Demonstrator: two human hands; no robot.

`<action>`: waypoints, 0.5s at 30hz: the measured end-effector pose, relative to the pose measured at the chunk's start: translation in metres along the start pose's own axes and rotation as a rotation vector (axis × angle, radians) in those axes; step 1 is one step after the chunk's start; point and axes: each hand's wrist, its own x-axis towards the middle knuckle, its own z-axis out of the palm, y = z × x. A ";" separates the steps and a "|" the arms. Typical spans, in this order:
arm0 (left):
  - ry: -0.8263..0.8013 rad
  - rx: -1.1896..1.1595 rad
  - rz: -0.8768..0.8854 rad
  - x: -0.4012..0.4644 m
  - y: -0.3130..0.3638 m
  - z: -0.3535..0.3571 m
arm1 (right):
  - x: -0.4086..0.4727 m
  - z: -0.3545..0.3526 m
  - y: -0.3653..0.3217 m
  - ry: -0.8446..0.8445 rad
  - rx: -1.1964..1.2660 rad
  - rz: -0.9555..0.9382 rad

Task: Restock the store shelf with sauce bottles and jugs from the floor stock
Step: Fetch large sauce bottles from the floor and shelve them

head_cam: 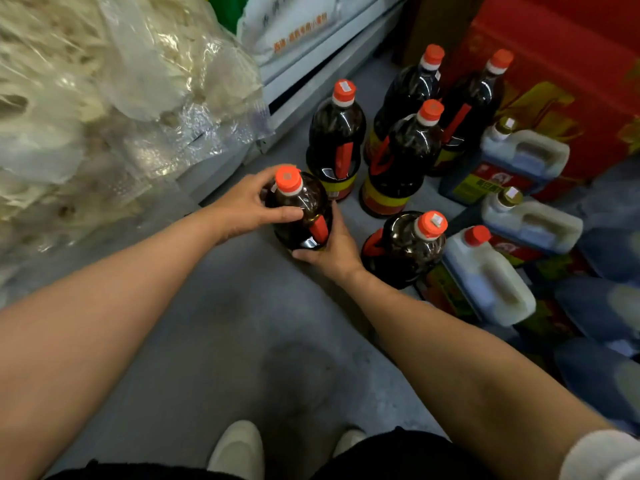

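Note:
A dark sauce bottle (304,209) with an orange cap and a red handle is in both my hands above the grey floor. My left hand (247,206) grips its shoulder just under the cap. My right hand (332,249) curls round its lower body from the right. Several more dark bottles with orange caps stand on the floor behind and to the right, the nearest bottle (407,247) close to my right wrist. Three white-topped jugs (485,275) of dark sauce stand at the right.
The white shelf base (311,74) runs diagonally at the upper middle. Clear bags of pale dried goods (104,98) fill the left. A red carton (561,64) stands at the back right. Blue packs (606,306) lie at the right edge. My shoes (239,448) are on the floor below.

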 end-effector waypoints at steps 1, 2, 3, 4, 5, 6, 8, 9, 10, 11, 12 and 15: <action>0.009 0.004 0.013 0.001 0.002 0.005 | -0.001 -0.001 0.001 -0.001 0.003 0.002; 0.012 0.007 0.030 0.003 0.004 0.008 | -0.001 -0.001 0.004 0.000 0.015 -0.002; 0.015 0.013 0.046 0.005 0.006 0.011 | -0.002 -0.002 0.007 0.004 0.028 -0.002; 0.022 0.011 0.057 0.009 0.007 0.013 | -0.003 -0.003 0.011 0.010 0.044 -0.003; 0.028 0.013 0.057 0.014 0.008 0.014 | -0.003 -0.003 0.013 0.014 0.055 -0.004; 0.025 0.017 0.049 0.019 0.008 0.013 | -0.002 -0.004 0.016 0.014 0.069 -0.010; -0.003 -0.011 0.003 0.026 0.006 0.012 | -0.001 -0.005 0.020 0.019 0.093 -0.025; -0.018 -0.041 -0.011 0.027 0.006 0.012 | 0.000 -0.005 0.020 0.023 0.100 -0.028; -0.028 -0.070 -0.017 0.028 0.004 0.013 | 0.000 -0.005 0.021 0.025 0.106 -0.028; -0.032 -0.092 -0.019 0.027 0.004 0.015 | 0.001 -0.005 0.021 0.028 0.111 -0.027; -0.028 -0.115 -0.021 0.027 0.003 0.016 | 0.001 -0.004 0.023 0.031 0.116 -0.026; -0.024 -0.156 -0.028 0.029 -0.001 0.015 | 0.004 -0.001 0.023 0.036 0.137 -0.003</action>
